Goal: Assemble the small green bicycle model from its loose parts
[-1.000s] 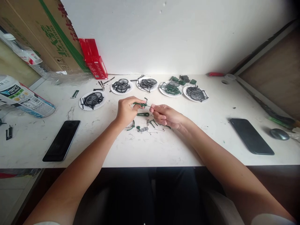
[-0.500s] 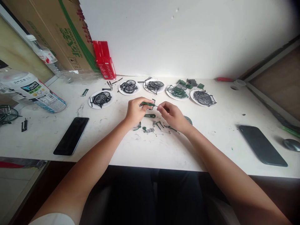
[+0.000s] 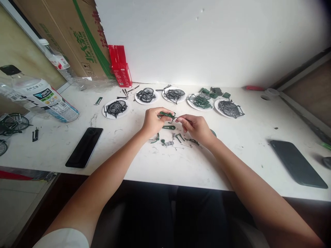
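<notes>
My left hand [image 3: 153, 121] is closed around a small green model bicycle part [image 3: 165, 114], with small dark bars sticking out at its end. Close on its right, my right hand [image 3: 194, 125] pinches a thin metal rod [image 3: 177, 119] whose tip reaches the green part; whether it goes in, I cannot tell. Below the hands lie a flat green piece [image 3: 169, 127], a curved green piece [image 3: 155, 138], a small wire rack [image 3: 169, 143] and several tiny parts. A wheel is mostly hidden behind my right wrist.
White plates with model bicycle parts line the back, among them a left plate [image 3: 125, 113] and a green-parts plate [image 3: 189, 104]. A phone [image 3: 84, 147] lies left, a dark flat slab [image 3: 298, 163] right. A large bottle [image 3: 49, 100] and red box [image 3: 121, 70] stand at back left.
The whole view has shifted slightly, so things on the table appear further right. Both hands keep their hold, and the right fingers have turned a little around the rod.
</notes>
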Demonstrator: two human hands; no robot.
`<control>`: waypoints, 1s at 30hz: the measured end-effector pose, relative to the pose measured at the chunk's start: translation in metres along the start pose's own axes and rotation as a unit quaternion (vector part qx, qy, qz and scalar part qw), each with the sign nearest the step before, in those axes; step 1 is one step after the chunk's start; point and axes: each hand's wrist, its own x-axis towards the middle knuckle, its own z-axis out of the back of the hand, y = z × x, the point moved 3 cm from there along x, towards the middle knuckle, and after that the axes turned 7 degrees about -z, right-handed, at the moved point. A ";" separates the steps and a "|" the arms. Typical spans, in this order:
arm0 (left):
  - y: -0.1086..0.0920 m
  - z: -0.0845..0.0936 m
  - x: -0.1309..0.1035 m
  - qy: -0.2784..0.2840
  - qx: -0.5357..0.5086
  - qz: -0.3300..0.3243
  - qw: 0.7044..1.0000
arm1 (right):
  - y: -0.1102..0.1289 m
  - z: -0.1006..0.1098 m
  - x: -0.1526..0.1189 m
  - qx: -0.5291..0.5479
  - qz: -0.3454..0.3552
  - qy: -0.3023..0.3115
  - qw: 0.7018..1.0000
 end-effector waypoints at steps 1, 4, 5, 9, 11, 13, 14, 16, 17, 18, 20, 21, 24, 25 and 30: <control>0.001 0.000 0.000 0.001 -0.003 0.003 1.000 | -0.001 0.000 0.000 0.007 -0.003 0.001 1.000; 0.001 0.000 0.000 -0.004 -0.010 0.003 1.000 | -0.003 -0.003 -0.001 0.032 -0.021 0.011 0.999; 0.001 0.000 0.000 -0.005 -0.009 0.001 1.000 | -0.004 -0.004 -0.001 0.041 -0.028 0.016 0.999; -0.001 0.000 0.000 0.005 0.013 -0.017 1.000 | -0.006 -0.008 -0.001 0.054 -0.042 0.025 0.997; -0.001 0.000 -0.001 0.008 0.014 -0.022 1.000 | -0.006 -0.008 -0.001 0.056 -0.045 0.029 0.997; 0.001 0.000 -0.001 0.007 0.009 -0.021 1.000 | -0.007 -0.009 0.000 0.059 -0.052 0.034 0.996; 0.002 -0.001 -0.001 0.007 0.006 -0.019 1.000 | -0.008 -0.009 0.000 0.059 -0.056 0.036 0.996; 0.003 -0.001 -0.002 0.007 0.001 -0.014 1.000 | -0.008 -0.009 0.000 0.053 -0.060 0.037 0.996; 0.004 -0.002 -0.002 0.006 0.000 -0.012 1.000 | -0.009 -0.009 -0.001 0.047 -0.057 0.036 0.997; 0.004 -0.002 -0.002 0.006 0.000 -0.010 1.000 | -0.009 -0.009 -0.001 0.040 -0.054 0.036 0.997; 0.005 -0.001 -0.001 0.004 0.003 -0.009 1.000 | -0.010 -0.011 -0.001 0.028 -0.050 0.038 0.998; 0.004 -0.001 -0.001 0.004 0.005 -0.010 1.000 | -0.010 -0.012 -0.002 0.022 -0.047 0.040 0.998; 0.003 -0.001 -0.002 0.015 0.009 -0.008 1.000 | -0.007 -0.012 -0.002 -0.017 -0.022 0.019 0.999; 0.002 -0.001 -0.002 0.019 0.009 -0.006 1.000 | -0.006 -0.010 -0.002 -0.036 -0.008 -0.001 0.999; 0.000 -0.006 -0.005 0.038 -0.013 0.013 0.999 | -0.005 0.002 -0.001 -0.048 0.055 -0.066 0.995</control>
